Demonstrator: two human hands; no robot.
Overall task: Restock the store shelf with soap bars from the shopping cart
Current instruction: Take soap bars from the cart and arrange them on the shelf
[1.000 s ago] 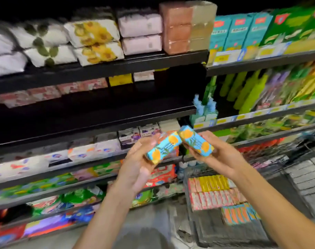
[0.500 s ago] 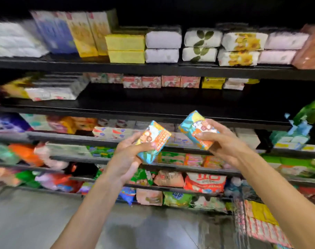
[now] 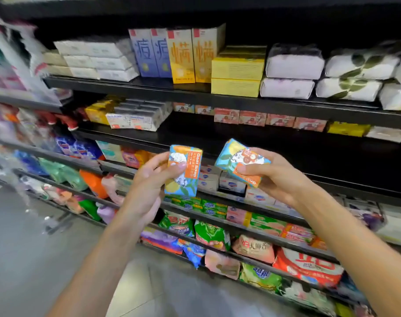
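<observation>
Bright even store light; shelf recesses dark; left edge motion-blurred; wide-angle bending at edges; centre fairly sharp.

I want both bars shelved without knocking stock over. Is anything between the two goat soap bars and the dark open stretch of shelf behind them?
Nothing visible blocks them. The left hand and right hand each hold a goat soap bar before the bare shelf; pink boxes sit at its back.

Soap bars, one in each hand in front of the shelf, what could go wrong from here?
1. The right hand holds its tilted soap bar mostly by the fingertips; it might slip.
2. The left hand holds the other soap bar too, so no hand is free to catch a drop.
</observation>
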